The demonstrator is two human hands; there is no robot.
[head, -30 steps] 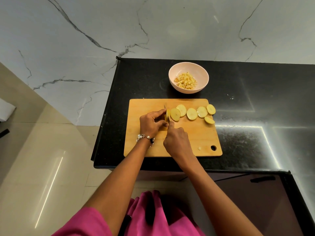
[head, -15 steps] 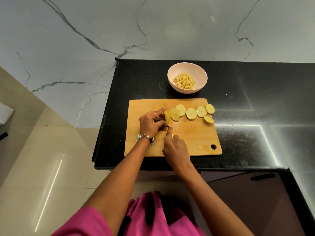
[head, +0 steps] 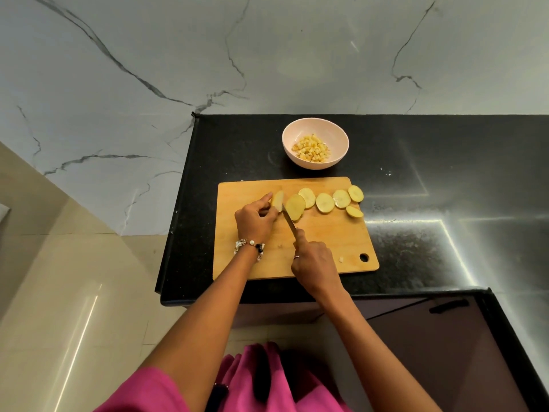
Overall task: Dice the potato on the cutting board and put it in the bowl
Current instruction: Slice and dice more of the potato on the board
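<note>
- Potato end piece [head: 277, 200]: on the wooden cutting board [head: 326, 236], near its far left part, pinched between the fingers of the left hand [head: 256, 221].
- Knife [head: 288, 219]: blade just right of the end piece, tip between it and the nearest slice; handle gripped by the right hand [head: 315, 261], forefinger along the spine.
- Potato slices [head: 324, 202]: six rounds in a row along the board's far edge, the rightmost overhanging it.
- Bowl [head: 315, 130]: pale pink, beyond the board on the black countertop [head: 416, 203], holding diced potato [head: 311, 147].
- Bracelet [head: 251, 245]: beaded, on the left wrist.
</note>
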